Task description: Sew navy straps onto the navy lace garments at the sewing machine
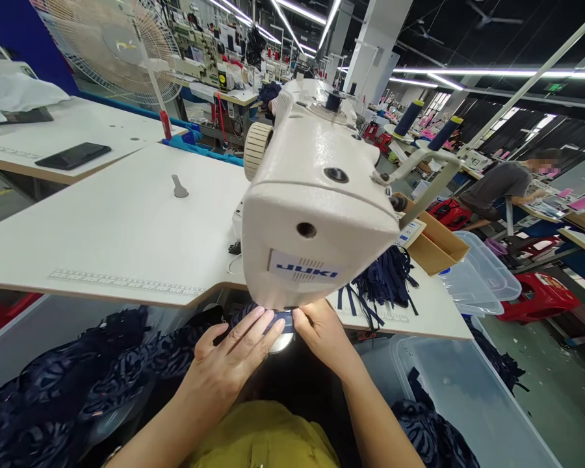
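Note:
A cream sewing machine (pixel 316 195) stands on a white table (pixel 127 227) right in front of me. Under its head lies a small piece of dark navy fabric (pixel 283 319). My left hand (pixel 234 357) rests with its fingers stretched flat on that fabric from the left. My right hand (pixel 322 331) touches the same piece from the right; its fingertips press down at the edge, partly hidden under the machine head. The needle area is hidden by the machine.
Navy patterned fabric (pixel 68 383) is heaped at lower left. Navy straps (pixel 385 279) lie right of the machine, with a cardboard box (pixel 439 244) and clear plastic bins (pixel 472 396) beyond. A fan (pixel 112 45), a phone (pixel 73 156) and another person (pixel 507 185) sit farther off.

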A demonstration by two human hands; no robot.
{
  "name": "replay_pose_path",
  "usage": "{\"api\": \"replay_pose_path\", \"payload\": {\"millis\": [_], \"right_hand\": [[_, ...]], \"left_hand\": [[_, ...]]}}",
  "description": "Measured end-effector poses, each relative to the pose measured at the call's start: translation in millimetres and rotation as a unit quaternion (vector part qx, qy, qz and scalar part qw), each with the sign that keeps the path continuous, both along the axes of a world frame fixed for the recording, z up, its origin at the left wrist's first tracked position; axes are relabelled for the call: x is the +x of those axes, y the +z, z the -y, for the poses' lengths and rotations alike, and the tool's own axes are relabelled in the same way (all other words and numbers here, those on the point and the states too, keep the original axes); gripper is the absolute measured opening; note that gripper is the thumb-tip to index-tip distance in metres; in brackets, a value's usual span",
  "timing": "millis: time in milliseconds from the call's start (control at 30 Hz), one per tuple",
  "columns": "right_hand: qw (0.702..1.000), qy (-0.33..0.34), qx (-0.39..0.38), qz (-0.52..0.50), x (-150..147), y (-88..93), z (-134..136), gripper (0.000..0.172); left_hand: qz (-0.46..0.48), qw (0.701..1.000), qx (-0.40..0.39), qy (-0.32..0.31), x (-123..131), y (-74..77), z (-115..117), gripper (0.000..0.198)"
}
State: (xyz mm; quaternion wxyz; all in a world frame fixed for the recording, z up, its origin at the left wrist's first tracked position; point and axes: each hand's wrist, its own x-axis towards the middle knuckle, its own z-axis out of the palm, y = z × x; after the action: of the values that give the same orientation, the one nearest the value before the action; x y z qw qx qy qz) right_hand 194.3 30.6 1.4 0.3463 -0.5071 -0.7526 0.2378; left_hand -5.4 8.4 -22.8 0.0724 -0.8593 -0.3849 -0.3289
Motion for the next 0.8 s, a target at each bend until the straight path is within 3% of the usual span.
{"api": "replay_pose_path", "payload": {"millis": [200, 800], "right_hand": [[1.0, -0.004, 0.004, -0.006, -1.6, -0.2, -0.4, 0.031], [0.999, -0.031, 0.014, -0.004, -3.0, -7.5, -2.0, 0.023]], "left_hand": [[0.004, 1.0, 0.01, 0.011, 3.4, 2.8, 1.8, 0.048], [-0.01, 1.0, 0.015, 0.023, 1.3, -11.8, -1.3, 0.052]]}}
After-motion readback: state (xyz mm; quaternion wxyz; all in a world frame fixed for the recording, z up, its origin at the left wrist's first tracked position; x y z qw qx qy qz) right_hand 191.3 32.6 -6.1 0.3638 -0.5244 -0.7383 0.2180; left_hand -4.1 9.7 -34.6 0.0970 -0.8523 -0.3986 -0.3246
